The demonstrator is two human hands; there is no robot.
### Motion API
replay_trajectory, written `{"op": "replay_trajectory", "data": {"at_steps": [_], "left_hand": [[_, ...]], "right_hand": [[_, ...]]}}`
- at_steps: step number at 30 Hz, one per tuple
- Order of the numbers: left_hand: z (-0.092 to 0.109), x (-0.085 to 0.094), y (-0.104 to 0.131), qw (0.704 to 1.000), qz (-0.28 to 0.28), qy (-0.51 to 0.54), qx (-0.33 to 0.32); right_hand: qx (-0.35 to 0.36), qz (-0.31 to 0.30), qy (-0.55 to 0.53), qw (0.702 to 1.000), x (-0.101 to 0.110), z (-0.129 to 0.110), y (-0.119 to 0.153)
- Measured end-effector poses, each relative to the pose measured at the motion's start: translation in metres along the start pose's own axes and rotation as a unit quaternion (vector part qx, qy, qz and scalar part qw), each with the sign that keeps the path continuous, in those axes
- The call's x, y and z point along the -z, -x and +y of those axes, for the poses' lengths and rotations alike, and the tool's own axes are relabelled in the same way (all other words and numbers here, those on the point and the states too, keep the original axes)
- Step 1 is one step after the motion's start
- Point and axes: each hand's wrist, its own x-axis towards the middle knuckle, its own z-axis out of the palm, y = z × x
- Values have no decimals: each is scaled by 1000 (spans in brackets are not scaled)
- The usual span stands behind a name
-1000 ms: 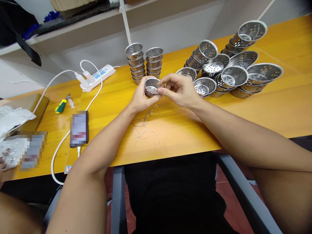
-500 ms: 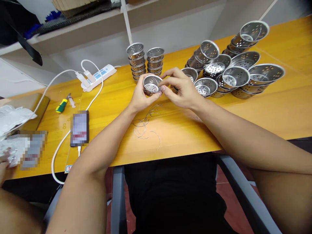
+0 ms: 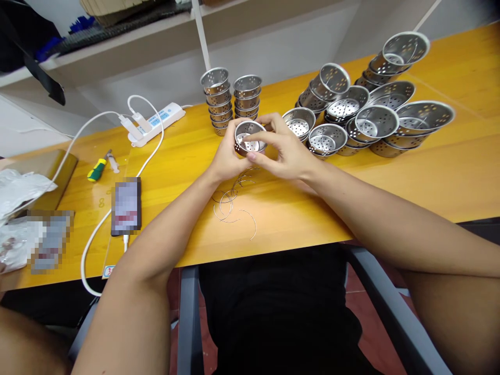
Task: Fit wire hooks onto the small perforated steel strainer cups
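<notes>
My left hand (image 3: 227, 154) grasps the perforated metal cup (image 3: 250, 128) around its wall. My right hand (image 3: 284, 148) has moved its index finger over the rim, so work seems now inside; any pinch, I cannot tell. Curved wires (image 3: 255, 225) lie nearer me.

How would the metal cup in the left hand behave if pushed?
The cup is probably light for its size, being full of holes. Shiny metal suggests it's stiff. Its round shape means it might roll if laid sideways.
</notes>
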Motion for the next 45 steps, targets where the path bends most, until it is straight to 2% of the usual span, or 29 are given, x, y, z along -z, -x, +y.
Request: {"op": "replay_trajectory", "data": {"at_steps": [4, 7, 10, 12, 13, 15, 16, 18, 20, 22, 25, 28, 32, 36, 38, 39, 41, 43, 45], "left_hand": [[-1, -3, -1, 1000, -6, -25, -12], [-5, 0, 1, 999, -14, -29, -27], [-11, 6, 4, 999, -12, -47, -9], [-16, 12, 4, 998, 2, -67, 13], [-19, 15, 4, 997, 15, -77, 21], [-26, 23, 2, 994, 54, -93, 31], [-28, 26, 1, 992, 74, -100, 38], [-33, 33, -1, 987, 106, -106, 61], [-36, 37, -2, 982, 128, -105, 90], [-39, 40, -2, 979, 142, -101, 108], [-43, 41, -1, 976, 154, -108, 112], [-48, 40, 1, 974, 161, -119, 103], [-54, 40, 3, 974, 159, -118, 108], [-56, 40, 4, 971, 173, -116, 116], [-57, 40, 4, 969, 182, -118, 117], [-58, 40, 4, 969, 184, -117, 117], [-60, 41, 4, 968, 187, -115, 120], [-63, 42, 5, 968, 187, -114, 123], [-65, 43, 5, 967, 190, -114, 125]], "right_hand": [[-1, 18, 13, 1000, -3, 1, 0], [23, 32, 36, 999, 7, -6, -5], [56, 66, 92, 992, 42, -25, -11], [32, 82, 125, 988, 77, -39, -13], [-3, 80, 133, 988, 97, -44, -12], [-118, 45, 199, 972, 135, -46, -9], [-164, -3, 248, 955, 152, -44, -6], [-183, -104, 331, 920, 177, -33, 0], [-208, -161, 385, 885, 187, -19, 7], [-206, -193, 426, 860, 185, -9, 14], [-180, -197, 459, 848, 170, -1, 22], [-175, -196, 448, 855, 159, 6, 27], [-159, -194, 437, 864, 158, 16, 30], [-125, -181, 425, 878, 159, -2, 27], [-91, -137, 399, 902, 155, -20, 19], [-75, -90, 385, 916, 152, -28, 12], [-39, -39, 343, 938, 143, -37, -10], [7, -16, 269, 963, 130, -31, -40], [-16, -22, 217, 976, 114, -13, -77]]}}
